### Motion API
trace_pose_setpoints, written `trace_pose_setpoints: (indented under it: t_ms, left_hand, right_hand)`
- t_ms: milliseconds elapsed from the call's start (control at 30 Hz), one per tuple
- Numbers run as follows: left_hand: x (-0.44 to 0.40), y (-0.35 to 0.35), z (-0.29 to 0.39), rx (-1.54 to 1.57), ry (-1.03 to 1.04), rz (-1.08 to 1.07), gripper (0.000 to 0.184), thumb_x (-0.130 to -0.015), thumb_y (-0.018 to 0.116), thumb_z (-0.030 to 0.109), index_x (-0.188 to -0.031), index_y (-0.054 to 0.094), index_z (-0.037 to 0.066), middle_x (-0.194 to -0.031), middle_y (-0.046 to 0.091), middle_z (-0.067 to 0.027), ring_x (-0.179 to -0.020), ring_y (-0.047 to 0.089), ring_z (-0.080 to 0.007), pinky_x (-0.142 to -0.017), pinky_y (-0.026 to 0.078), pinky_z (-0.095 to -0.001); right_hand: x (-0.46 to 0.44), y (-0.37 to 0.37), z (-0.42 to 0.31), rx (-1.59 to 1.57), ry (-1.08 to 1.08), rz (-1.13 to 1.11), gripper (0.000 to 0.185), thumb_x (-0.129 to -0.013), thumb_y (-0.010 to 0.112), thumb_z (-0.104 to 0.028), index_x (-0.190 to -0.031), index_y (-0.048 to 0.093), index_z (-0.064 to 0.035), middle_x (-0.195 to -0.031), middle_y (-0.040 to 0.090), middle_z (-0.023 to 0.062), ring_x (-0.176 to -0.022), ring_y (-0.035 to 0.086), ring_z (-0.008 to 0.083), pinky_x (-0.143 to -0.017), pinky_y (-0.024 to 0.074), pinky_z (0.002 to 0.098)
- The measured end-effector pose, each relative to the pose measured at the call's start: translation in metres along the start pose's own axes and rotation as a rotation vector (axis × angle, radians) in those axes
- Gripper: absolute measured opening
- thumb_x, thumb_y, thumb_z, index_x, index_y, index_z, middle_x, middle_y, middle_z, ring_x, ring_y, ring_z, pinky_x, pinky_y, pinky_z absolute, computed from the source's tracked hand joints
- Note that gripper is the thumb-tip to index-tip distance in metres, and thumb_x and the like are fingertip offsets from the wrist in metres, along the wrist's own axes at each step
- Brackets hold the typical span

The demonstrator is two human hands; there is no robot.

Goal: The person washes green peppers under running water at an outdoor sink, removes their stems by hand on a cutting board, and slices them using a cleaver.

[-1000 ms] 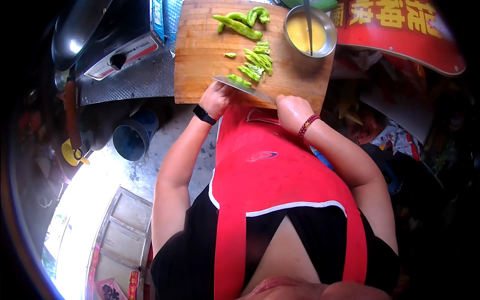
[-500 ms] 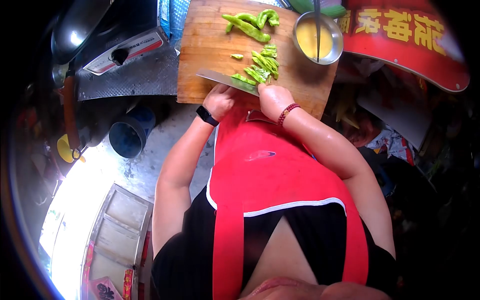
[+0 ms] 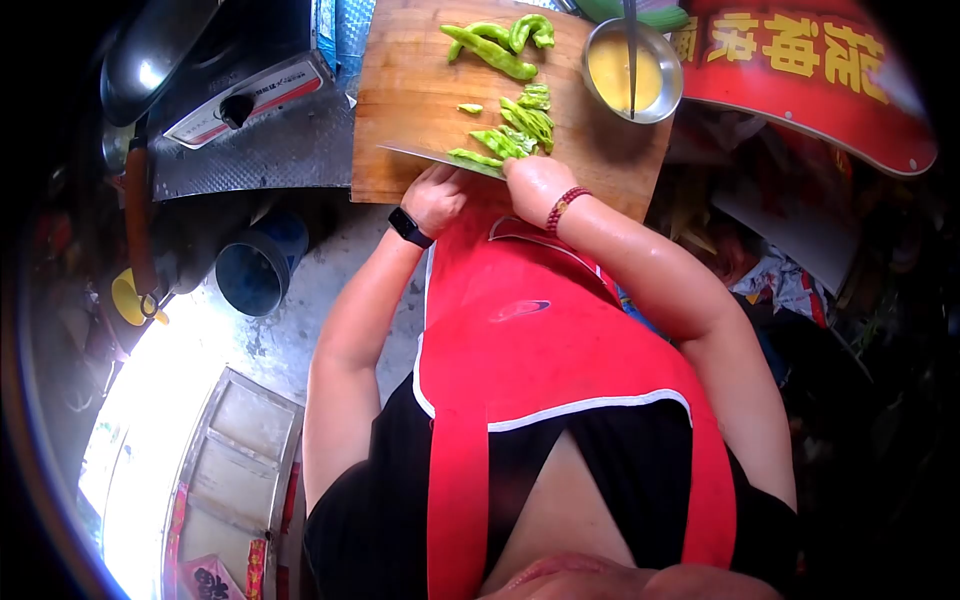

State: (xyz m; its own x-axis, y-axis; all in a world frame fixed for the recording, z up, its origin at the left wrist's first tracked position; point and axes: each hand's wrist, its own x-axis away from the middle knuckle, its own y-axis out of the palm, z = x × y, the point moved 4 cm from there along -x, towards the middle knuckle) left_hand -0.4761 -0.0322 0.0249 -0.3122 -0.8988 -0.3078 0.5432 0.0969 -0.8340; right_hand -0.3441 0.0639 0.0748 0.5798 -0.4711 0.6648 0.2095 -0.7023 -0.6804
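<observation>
My right hand [image 3: 540, 190], with a beaded bracelet at the wrist, is closed around the hidden handle of a kitchen knife [image 3: 432, 154]. Its blade points left across the near part of a wooden cutting board [image 3: 390, 105]. On the near side of the blade, my left hand [image 3: 434, 199] has its fingers curled in close to it; whatever they hold is hidden. Cut green pepper pieces [image 3: 527, 123] lie just beyond the blade, with one small bit apart from them. Several whole green peppers [image 3: 492, 52] rest at the board's far side.
A metal bowl [image 3: 674, 90] of yellow liquid, with a thin utensil in it, stands at the board's right. Left of the board are a stove [image 3: 243, 103] and a wok [image 3: 155, 50]. A blue bucket [image 3: 255, 270] sits on the floor. A red sign [image 3: 800, 75] lies right.
The knife blade now shows narrower, seen more edge-on. Both hands stay at the knife with only a slight shift. The whole board scene sits slightly further left and up.
</observation>
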Motion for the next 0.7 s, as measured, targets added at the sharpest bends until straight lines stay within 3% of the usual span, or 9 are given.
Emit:
trace_pose_setpoints:
  t_ms: [67,100,167,300,433,567,700]
  left_hand:
    - [-0.001,-0.004,0.003,-0.003,0.019,0.007,0.019,-0.065,0.060,0.008,-0.083,0.066,0.005,-0.105,0.062,-0.0087,-0.098,0.060,-0.0269,-0.083,0.052,-0.0363]
    - [0.000,-0.006,0.007,-0.020,0.061,0.002,0.019,-0.065,0.060,0.009,-0.083,0.065,0.004,-0.105,0.061,-0.0094,-0.098,0.060,-0.0268,-0.084,0.052,-0.0365]
    - [-0.009,-0.010,0.004,-0.078,0.146,0.019,0.020,-0.066,0.060,0.010,-0.084,0.064,0.003,-0.105,0.060,-0.0107,-0.098,0.059,-0.0267,-0.085,0.052,-0.0368]
    - [-0.028,-0.004,0.000,0.004,0.289,-0.073,0.025,-0.067,0.060,0.011,-0.090,0.062,0.001,-0.109,0.058,-0.0126,-0.105,0.057,-0.0281,-0.089,0.049,-0.0396]
    - [-0.047,-0.007,0.015,-0.006,0.287,-0.029,0.023,-0.069,0.060,0.011,-0.089,0.061,0.000,-0.116,0.057,-0.0146,-0.108,0.055,-0.0295,-0.089,0.048,-0.0407]
    - [-0.020,-0.020,0.010,-0.081,0.066,0.137,0.020,-0.068,0.060,0.008,-0.087,0.061,0.000,-0.115,0.059,-0.0149,-0.107,0.056,-0.0311,-0.088,0.049,-0.0392]
    - [-0.020,-0.022,0.004,-0.091,-0.135,0.059,0.020,-0.065,0.059,0.005,-0.084,0.063,0.000,-0.108,0.061,-0.0146,-0.104,0.057,-0.0322,-0.086,0.050,-0.0374]
  right_hand:
    - [-0.003,0.000,-0.001,-0.003,-0.041,0.030,0.017,-0.076,0.056,-0.008,-0.086,0.069,-0.0015,-0.090,0.067,0.0212,-0.085,0.066,0.0361,-0.076,0.0530,0.0438]
    - [-0.008,0.003,0.008,-0.041,-0.071,0.051,0.014,-0.079,0.054,-0.009,-0.083,0.065,-0.0014,-0.082,0.065,0.0238,-0.080,0.064,0.0403,-0.074,0.0513,0.0466]
    - [-0.011,0.001,0.026,-0.218,-0.006,0.119,0.018,-0.079,0.056,-0.012,-0.081,0.068,0.0013,-0.085,0.065,0.0254,-0.082,0.064,0.0392,-0.076,0.0516,0.0452]
    - [0.012,-0.013,0.051,-0.192,0.060,0.259,0.019,-0.081,0.056,-0.016,-0.079,0.067,-0.0010,-0.082,0.064,0.0249,-0.079,0.063,0.0410,-0.074,0.0506,0.0479]
    - [0.028,-0.012,0.068,-0.263,0.054,0.332,0.017,-0.080,0.056,-0.014,-0.077,0.065,-0.0006,-0.078,0.063,0.0250,-0.076,0.062,0.0421,-0.071,0.0500,0.0489]
    - [0.050,-0.015,0.060,-0.214,0.041,0.297,0.014,-0.079,0.056,-0.012,-0.075,0.064,-0.0008,-0.076,0.063,0.0249,-0.074,0.062,0.0424,-0.069,0.0496,0.0493]
    - [0.055,-0.012,0.049,-0.094,0.009,0.195,0.013,-0.079,0.053,-0.008,-0.076,0.063,-0.0009,-0.078,0.064,0.0250,-0.074,0.064,0.0408,-0.069,0.0512,0.0480]
